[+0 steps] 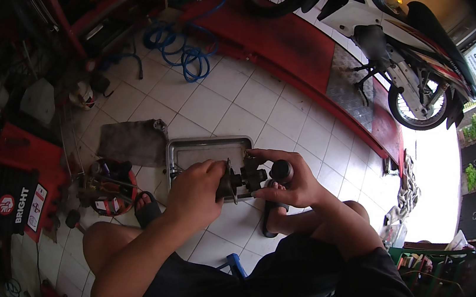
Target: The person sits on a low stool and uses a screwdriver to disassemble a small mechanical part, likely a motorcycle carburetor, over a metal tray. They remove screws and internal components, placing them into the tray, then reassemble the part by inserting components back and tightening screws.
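Over a shallow metal tray [208, 139], my left hand [195, 194] is wrapped round a dark metal part with a thin upright flange [232, 180]. My right hand [297, 181] faces it, thumb and fingers closed on a black knobbed part [252, 174]. The two parts meet or nearly meet between my hands; I cannot tell whether they are joined. A short black cylinder [281, 171] shows against my right palm, its link to the knobbed part unclear. My fingers hide much of both parts and some of the tray.
A grey cloth [132, 143] lies left of the tray, near a round container of tools [107, 187]. Blue hose [181, 51] coils beyond. A long red lift platform [291, 50] crosses the far right, with a motorcycle [397, 40] there. A red toolbox [14, 167] stands left.
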Tool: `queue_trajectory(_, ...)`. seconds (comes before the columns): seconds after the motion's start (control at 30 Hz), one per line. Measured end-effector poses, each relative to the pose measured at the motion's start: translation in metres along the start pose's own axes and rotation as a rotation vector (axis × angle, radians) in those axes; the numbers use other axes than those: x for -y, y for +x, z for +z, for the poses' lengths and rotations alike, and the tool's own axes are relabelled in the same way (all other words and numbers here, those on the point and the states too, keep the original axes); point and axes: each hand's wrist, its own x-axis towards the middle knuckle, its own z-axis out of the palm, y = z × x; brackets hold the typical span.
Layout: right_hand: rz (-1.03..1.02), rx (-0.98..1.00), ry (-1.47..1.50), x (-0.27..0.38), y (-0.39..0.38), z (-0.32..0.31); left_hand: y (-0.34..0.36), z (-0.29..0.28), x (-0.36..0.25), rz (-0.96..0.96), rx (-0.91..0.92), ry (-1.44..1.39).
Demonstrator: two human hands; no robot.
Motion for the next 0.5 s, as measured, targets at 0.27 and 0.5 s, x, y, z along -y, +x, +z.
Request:
queue_trajectory(0.27,-0.004,-0.051,-0.045,0.007,0.004,0.006,0.0,0.001,0.003,0.034,-0.041,0.054)
queue_trajectory(0.5,-0.01,-0.11,-0.111,0.012,0.004,0.008,-0.002,0.001,0.007,0.051,-0.102,0.041)
